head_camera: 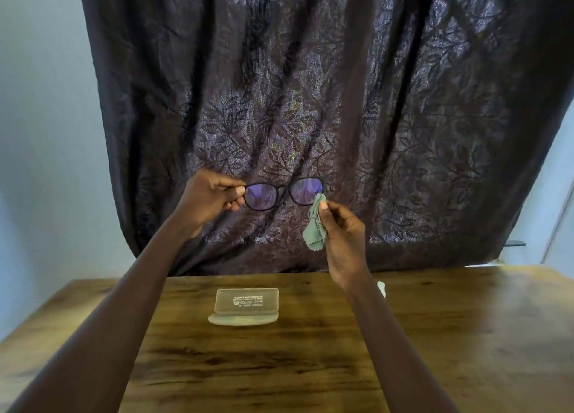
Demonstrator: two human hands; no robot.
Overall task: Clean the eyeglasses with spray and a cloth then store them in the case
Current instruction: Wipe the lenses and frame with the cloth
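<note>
Dark-framed eyeglasses (283, 192) with purple-tinted lenses are held up in the air in front of the curtain. My left hand (209, 195) pinches the left end of the frame. My right hand (343, 235) holds a pale green cloth (315, 223), whose top touches the lower outer corner of the right lens. A translucent glasses case (245, 307) stands open on the wooden table (466, 335) below, its lid upright with printed text. A small white object (381, 288), mostly hidden behind my right forearm, sits on the table; I cannot tell what it is.
A dark leaf-patterned curtain (341, 102) hangs behind the table. Pale walls show at both sides. A dark bar (515, 243) pokes out at the curtain's lower right.
</note>
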